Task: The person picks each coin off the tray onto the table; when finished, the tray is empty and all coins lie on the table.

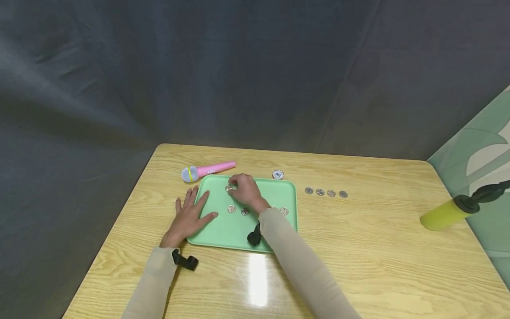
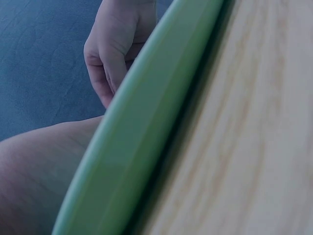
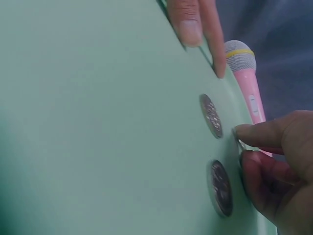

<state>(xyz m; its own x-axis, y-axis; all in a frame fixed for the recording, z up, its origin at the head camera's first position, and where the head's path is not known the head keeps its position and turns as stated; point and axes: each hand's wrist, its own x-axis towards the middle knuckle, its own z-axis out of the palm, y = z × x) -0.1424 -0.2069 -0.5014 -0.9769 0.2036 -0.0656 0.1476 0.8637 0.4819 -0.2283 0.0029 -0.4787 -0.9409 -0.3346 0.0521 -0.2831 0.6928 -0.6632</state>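
Note:
A light green tray (image 1: 217,237) lies on the wooden table. My left hand (image 1: 189,221) rests with spread, straight fingers over its left rim; the thumb reaches onto the tray floor. Near the tray's far edge my right hand (image 1: 248,191) pinches a silver coin (image 1: 229,188) between thumb and fingertips. In the right wrist view most of that coin (image 3: 241,143) is hidden by the fingers. Closer to me on the tray lie a coin (image 1: 231,208), a darker-looking coin (image 1: 245,212) and, right of my wrist, a coin (image 1: 284,211). Another there is partly covered by the forearm.
Right of the tray, several coins (image 1: 320,192) form a row on the table. A poker chip (image 1: 278,174) lies behind the tray. The pink toy microphone (image 1: 215,168) is at its far left corner. A yellow-green bottle (image 1: 442,215) with a black top is at far right.

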